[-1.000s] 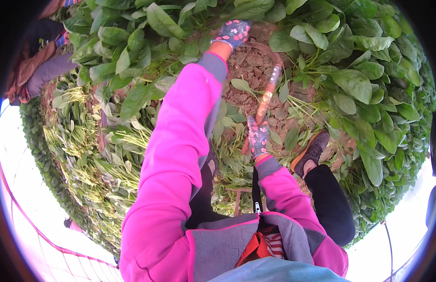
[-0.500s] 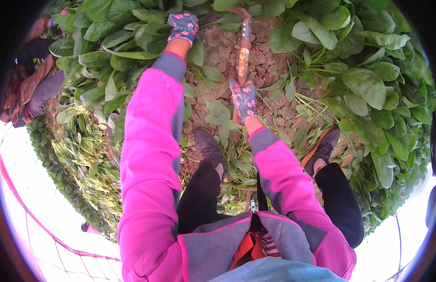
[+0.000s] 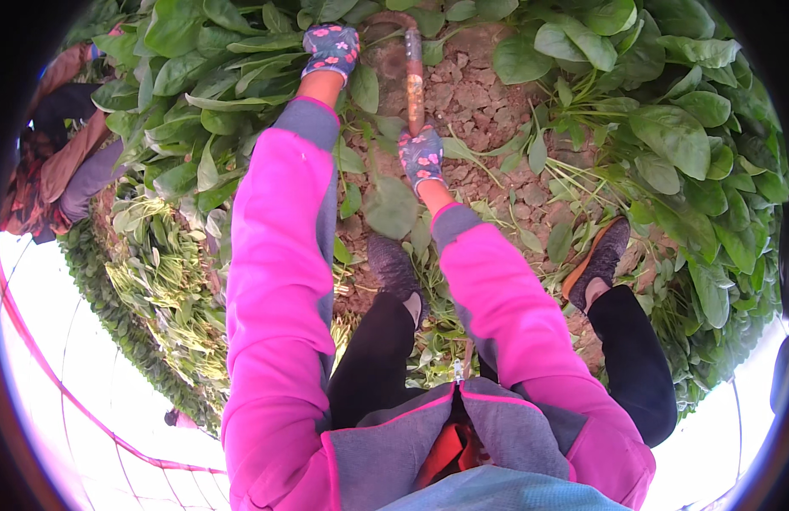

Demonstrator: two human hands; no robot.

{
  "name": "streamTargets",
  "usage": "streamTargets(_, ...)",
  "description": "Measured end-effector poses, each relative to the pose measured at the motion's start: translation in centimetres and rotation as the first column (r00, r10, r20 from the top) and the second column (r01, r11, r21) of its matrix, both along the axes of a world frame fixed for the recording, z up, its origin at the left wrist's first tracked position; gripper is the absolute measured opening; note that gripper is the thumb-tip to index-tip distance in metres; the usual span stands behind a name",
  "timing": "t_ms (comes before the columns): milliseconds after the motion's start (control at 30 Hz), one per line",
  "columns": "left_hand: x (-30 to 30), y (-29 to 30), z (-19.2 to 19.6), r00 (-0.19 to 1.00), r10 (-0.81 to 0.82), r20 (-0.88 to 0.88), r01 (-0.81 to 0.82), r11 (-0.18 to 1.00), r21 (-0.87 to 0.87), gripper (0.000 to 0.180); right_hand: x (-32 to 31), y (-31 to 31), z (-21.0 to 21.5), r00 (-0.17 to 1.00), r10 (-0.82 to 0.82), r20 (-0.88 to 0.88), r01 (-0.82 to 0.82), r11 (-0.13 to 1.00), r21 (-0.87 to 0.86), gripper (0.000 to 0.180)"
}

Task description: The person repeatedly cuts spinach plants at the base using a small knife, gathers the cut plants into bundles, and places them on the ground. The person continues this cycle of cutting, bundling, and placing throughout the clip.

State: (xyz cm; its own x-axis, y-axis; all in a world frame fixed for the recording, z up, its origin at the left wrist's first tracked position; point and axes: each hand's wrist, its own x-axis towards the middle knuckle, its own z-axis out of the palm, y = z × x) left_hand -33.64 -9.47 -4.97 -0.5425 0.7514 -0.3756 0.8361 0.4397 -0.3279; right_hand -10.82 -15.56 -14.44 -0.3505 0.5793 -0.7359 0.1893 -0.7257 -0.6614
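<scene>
A rusty curved tool [image 3: 413,77] is gripped by the gloved right hand [image 3: 422,157] at upper centre, blade toward bare soil [image 3: 488,102]. Leafy plants [image 3: 207,77] are grasped by the closed left hand [image 3: 331,51], apparently steadied for cutting.

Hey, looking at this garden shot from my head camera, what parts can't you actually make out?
Head view only:
- Left hand: the glove hides the fingers, and leaves hide what they touch.
- Right hand: closed on the rusty curved tool, whose working end runs off behind leaves at the top edge.
- Crouching person at the left: bent and cut by the fisheye rim.
- Right shoe: toe partly under leaves.
</scene>
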Motion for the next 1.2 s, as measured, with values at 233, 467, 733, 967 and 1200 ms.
streamTargets(233, -0.1, -0.7, -0.1, 0.999, -0.046, 0.022, 0.045, 0.998, 0.039, 0.021, 1.9, 0.4, -0.2, 0.934, -0.341, -0.111, 0.219, 0.787, -0.576, 0.029)
streamTargets(467, -0.1, -1.7, 0.3, 0.998, -0.051, 0.026, 0.050, 0.997, 0.054, 0.018, 7.6, -1.7, 0.1, 0.869, -0.454, -0.197, 0.216, 0.705, -0.675, 0.017)
streamTargets(733, 1.3, -6.6, 3.1, 0.969, -0.217, 0.117, 0.216, 0.976, 0.023, 0.017, 15.4, -7.2, 2.2, 0.997, 0.044, -0.063, -0.057, 0.972, -0.227, 0.014)
streamTargets(967, 3.6, -10.0, 5.6, 0.969, -0.140, 0.206, 0.197, 0.936, -0.292, 0.098, 11.3, -8.7, 0.2, 0.979, -0.142, -0.146, 0.074, 0.915, -0.396, 0.009)
streamTargets(1200, 4.0, -11.5, 1.6, 0.970, -0.242, 0.014, 0.240, 0.947, -0.214, 0.058, 11.2, -10.2, 1.5, 0.832, -0.483, -0.272, 0.169, 0.688, -0.705, 0.006)
